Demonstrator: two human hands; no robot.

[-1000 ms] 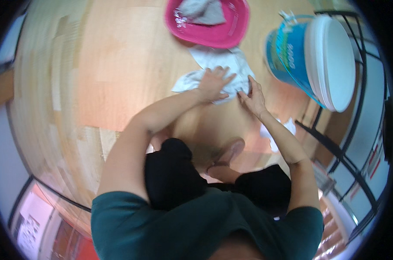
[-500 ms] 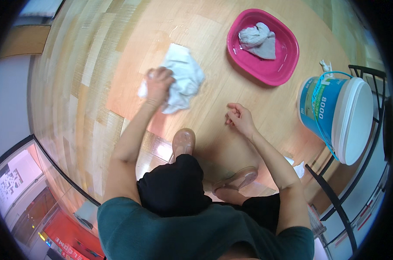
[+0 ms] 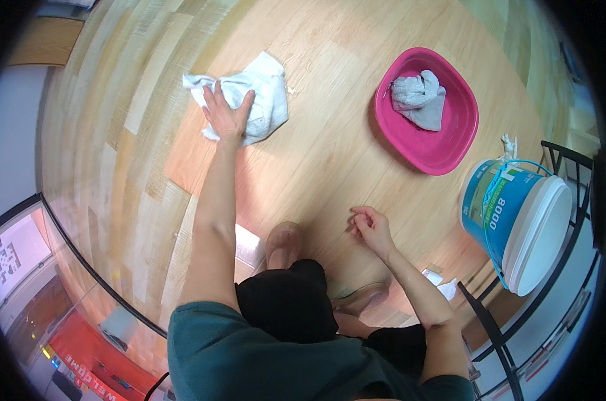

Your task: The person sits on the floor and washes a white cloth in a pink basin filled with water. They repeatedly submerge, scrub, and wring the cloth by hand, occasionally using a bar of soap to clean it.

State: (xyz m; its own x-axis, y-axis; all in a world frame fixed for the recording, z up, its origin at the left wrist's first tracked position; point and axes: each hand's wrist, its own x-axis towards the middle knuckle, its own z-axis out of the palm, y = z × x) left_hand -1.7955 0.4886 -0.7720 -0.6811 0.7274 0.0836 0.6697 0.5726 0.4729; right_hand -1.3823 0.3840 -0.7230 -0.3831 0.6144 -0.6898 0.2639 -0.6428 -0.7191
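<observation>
Left fingers (image 3: 215,100) spread apart, palm down on the rumpled white cloth (image 3: 268,93) — that's the left hand (image 3: 228,119), plainly the nearer of the 2. The cloth lies beneath it on the wood-plank floor (image 3: 316,174), most of it right of the fingers, a flap poking out left, no clear long axis. Right hand (image 3: 374,232) well apart, fingers half-curled, nothing visible in them. Beyond — pink basin (image 3: 462,144), greyish cloth (image 3: 427,113) inside, then the blue-and-white bucket (image 3: 480,200).

Bright light; soft shadow beside the pink basin (image 3: 443,155); curved edges seem blurred.
</observation>
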